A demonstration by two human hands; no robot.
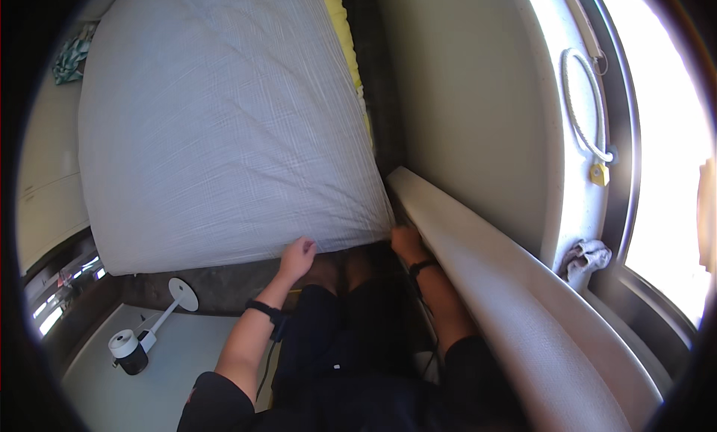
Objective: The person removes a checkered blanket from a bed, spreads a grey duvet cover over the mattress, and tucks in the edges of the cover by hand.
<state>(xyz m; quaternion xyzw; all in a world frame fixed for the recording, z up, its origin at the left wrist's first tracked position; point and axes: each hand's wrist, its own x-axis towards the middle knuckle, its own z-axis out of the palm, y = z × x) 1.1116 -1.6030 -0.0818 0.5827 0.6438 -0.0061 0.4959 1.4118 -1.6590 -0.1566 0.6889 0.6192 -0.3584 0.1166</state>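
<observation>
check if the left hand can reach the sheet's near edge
Probably yes: the left hand is close to the sheet's near edge, and nothing visible blocks the way.

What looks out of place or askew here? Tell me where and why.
The sheet is creased toward its near right corner, and yellow fabric shows past its right edge, so it looks uneven. A crumpled cloth lies on the sill, as if left there.

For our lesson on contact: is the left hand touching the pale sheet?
Cannot tell: the head view shows the left hand overlapping the pale sheet from above, hiding any gap.
</observation>
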